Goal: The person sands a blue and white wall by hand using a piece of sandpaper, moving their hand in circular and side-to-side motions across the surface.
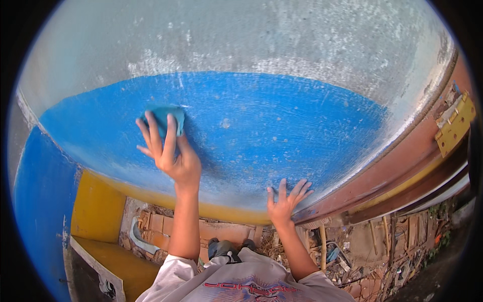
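Observation:
My left hand (173, 146) presses a small teal sheet of sandpaper (165, 119) flat against the wall, its fingers spread over the sheet. Around it the wall's blue painted band (251, 116) shows pale scuffs, dusty streaks and small chipped spots. Lower and to the right, my right hand (288, 201) rests on the blue paint near the wall's right edge, fingers apart and holding nothing. Above the band the wall is worn grey (226, 35), with whitish patches along the border between the two colours.
A brass hinge (455, 123) sits on the reddish door frame (372, 183) at the right. Yellow and blue painted masonry (45, 201) stands at the left. Broken tiles, sticks and rubble (372, 251) litter the ground around my feet.

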Available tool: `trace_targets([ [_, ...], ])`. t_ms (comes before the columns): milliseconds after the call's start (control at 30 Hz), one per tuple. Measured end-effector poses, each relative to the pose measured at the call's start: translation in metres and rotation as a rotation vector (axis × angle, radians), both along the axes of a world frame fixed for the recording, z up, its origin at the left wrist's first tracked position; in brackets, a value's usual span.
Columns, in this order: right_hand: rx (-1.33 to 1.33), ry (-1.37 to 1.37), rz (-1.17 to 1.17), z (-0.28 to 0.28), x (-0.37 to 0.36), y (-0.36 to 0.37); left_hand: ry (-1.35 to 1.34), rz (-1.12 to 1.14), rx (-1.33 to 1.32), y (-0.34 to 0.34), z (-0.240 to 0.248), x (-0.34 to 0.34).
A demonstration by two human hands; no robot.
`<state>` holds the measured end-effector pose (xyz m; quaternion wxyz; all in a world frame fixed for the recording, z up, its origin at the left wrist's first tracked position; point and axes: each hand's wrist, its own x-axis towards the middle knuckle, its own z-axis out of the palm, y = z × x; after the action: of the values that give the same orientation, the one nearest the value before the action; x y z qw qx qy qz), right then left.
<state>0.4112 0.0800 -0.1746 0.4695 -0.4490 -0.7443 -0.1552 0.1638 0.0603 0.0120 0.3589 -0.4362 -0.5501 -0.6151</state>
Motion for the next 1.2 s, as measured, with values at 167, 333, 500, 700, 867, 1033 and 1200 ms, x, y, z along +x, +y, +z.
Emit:
trace_targets([
  [167, -0.004, 0.028, 0.004, -0.004, 0.002, 0.0, 0.493, -0.308, -0.241, 0.007, -0.034, 0.079],
  [333, 0.014, -0.026, -0.002, 0.001, -0.002, -0.004, 0.198, -0.268, -0.269, -0.019, -0.122, 0.045],
  [500, -0.017, 0.024, 0.0, -0.005, -0.001, 0.002, 0.025, -0.27, -0.032, 0.004, 0.011, 0.035],
  [700, -0.104, 0.07, 0.004, -0.002, -0.006, -0.01, 0.426, -0.365, -0.375, -0.005, -0.087, 0.114],
  [867, -0.013, 0.074, -0.015, 0.0, -0.008, -0.006, 0.105, -0.241, -0.246, -0.014, -0.063, 0.055],
  [1033, -0.043, 0.054, -0.036, -0.004, -0.004, -0.006, 0.157, -0.207, -0.048, 0.007, 0.012, 0.05],
  [1200, -0.066, 0.033, -0.058, 0.001, -0.007, -0.013, 0.485, -0.314, -0.285, -0.012, -0.08, 0.073],
])
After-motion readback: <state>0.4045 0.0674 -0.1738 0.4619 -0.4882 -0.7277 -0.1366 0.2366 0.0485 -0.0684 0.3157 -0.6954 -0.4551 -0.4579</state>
